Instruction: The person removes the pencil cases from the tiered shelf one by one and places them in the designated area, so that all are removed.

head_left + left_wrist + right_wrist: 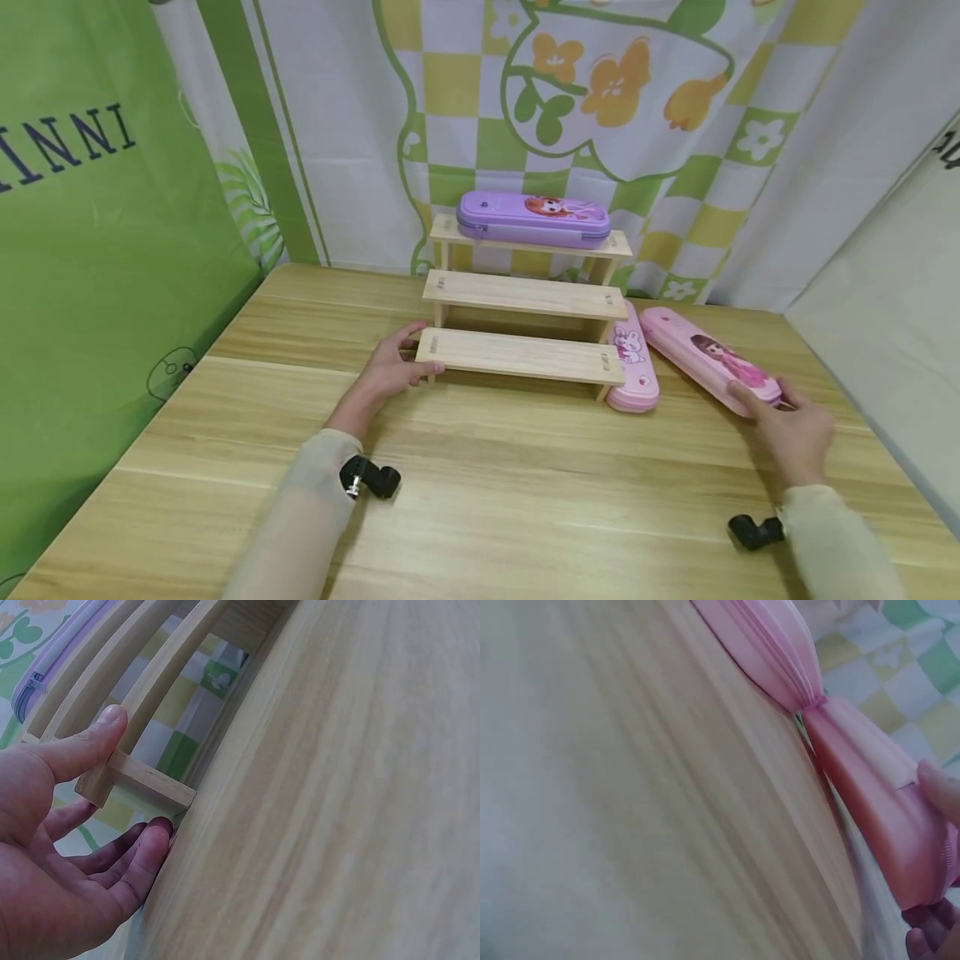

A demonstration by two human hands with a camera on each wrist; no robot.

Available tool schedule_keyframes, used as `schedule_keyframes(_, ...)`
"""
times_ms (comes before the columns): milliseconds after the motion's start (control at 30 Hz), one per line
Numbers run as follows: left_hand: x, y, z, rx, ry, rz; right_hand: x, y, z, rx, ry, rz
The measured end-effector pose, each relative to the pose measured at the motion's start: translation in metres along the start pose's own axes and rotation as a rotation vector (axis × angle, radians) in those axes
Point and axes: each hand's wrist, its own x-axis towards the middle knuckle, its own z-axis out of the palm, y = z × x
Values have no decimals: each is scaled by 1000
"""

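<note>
A three-step wooden display rack (521, 354) stands toward the back of the table. My left hand (386, 367) holds the left end of its lowest step; in the left wrist view the thumb (94, 742) lies on the step and the other fingers are beside the leg. With my right hand (798, 429) I grip the near end of a pink pencil case (697, 350) with a doll picture, that end tilted slightly off the table. Another pink pencil case (636, 375), with a bunny picture, lies against the rack's right side, partly hidden. On the top step rests a purple pencil case (532, 220).
The wood-grain table (480, 500) carries everything. Behind it hangs a patterned curtain (450, 117). A green cloth (112, 275) is on the left, and a pale panel (885, 258) borders the right. A thin dark cable (168, 375) hangs beyond the left edge.
</note>
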Motion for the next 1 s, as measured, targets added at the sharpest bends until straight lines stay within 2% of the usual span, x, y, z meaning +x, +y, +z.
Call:
schedule_keyframes(133,-1,0,0,7,-3,-1,-8,1,2,-125,-52,-76)
schedule_keyframes(233,-1,1,0,7,-3,-4,-15,2,4,-167,-79,-112)
schedule_keyframes(500,-1,2,0,7,-1,-6,-29,2,14,-143,-117,-261)
schedule_keyframes(733,-1,2,0,11,-7,-2,-37,-7,20,-152,-153,-272)
schedule_keyframes(1000,1,0,-2,22,-7,-6,-42,-13,28,-156,-185,-240)
